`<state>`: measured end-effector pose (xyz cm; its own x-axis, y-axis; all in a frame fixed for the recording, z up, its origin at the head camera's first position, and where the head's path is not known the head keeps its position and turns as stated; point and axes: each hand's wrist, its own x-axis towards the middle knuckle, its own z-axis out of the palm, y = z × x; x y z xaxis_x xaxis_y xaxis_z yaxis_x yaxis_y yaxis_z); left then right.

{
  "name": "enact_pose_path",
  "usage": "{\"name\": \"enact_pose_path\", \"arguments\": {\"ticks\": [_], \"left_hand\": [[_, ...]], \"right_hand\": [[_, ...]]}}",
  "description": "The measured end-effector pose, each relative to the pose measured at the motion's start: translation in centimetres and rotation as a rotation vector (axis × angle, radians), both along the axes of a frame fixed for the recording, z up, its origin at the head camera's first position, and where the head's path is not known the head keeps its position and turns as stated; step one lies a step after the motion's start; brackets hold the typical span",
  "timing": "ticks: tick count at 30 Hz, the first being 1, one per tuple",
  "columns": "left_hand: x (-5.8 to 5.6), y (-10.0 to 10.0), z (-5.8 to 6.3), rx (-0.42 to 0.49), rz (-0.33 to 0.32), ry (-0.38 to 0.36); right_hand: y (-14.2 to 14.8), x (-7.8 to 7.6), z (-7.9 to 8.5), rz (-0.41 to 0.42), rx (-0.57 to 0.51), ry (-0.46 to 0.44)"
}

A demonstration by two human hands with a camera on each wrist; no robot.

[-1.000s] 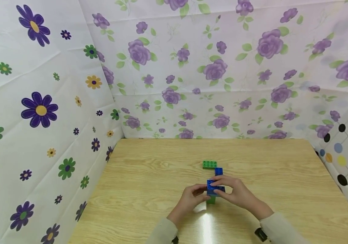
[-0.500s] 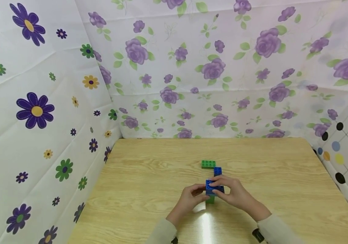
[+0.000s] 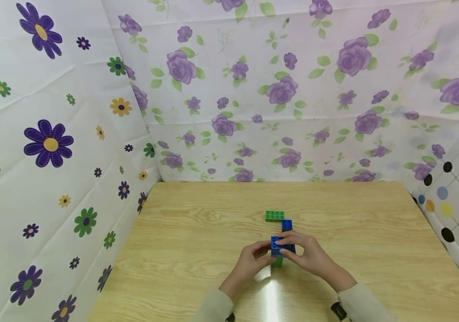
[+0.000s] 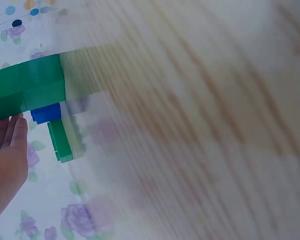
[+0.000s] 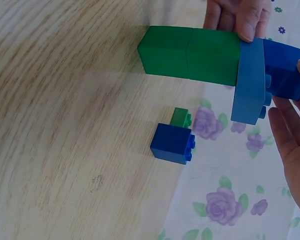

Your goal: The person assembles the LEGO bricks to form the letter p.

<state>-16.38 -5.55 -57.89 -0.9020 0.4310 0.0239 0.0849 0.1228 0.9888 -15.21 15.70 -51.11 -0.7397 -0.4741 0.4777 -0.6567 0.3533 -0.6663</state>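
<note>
Two green building blocks (image 5: 190,55) form an upright stack on the table, with a longer blue brick (image 5: 248,80) lying across the top. Above that brick sits a smaller blue block (image 5: 284,67), its studs facing up in the head view. My left hand (image 3: 248,264) grips the stack from the left, its thumb near where green meets the long brick. From the right, my right hand (image 3: 313,256) pinches the small blue block between thumb and fingers. The left wrist view shows the green blocks, with the fingertips beside them; the blue bricks on top are mostly cut off there.
Behind the stack stands a loose blue brick (image 3: 287,224), with a flat green brick (image 3: 275,216) beyond it to the left. The wooden table (image 3: 197,223) meets flowered cloth (image 3: 285,134) at the back and left, and dotted cloth at the right.
Both hands keep their hold on the stack, with hardly any movement. The head view has shifted slightly.
</note>
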Motion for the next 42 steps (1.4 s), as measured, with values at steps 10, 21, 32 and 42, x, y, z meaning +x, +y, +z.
{"name": "enact_pose_path", "arguments": {"ticks": [10, 21, 32, 42], "left_hand": [[0.4, 0.0, 1.3, 0.067, 0.005, 0.009], [0.1, 0.3, 1.6, 0.103, 0.007, 0.068], [0.0, 0.3, 1.5, 0.133, 0.037, 0.06], [-0.1, 0.3, 1.3, 0.135, 0.032, 0.07]], "right_hand": [[0.7, -0.6, -1.1, 0.035, 0.021, 0.03], [0.6, -0.6, -1.2, 0.026, 0.015, -0.014], [1.5, -1.3, -0.5, -0.087, -0.027, -0.039], [3.9, -3.8, -0.6, -0.16, -0.117, -0.166]]}}
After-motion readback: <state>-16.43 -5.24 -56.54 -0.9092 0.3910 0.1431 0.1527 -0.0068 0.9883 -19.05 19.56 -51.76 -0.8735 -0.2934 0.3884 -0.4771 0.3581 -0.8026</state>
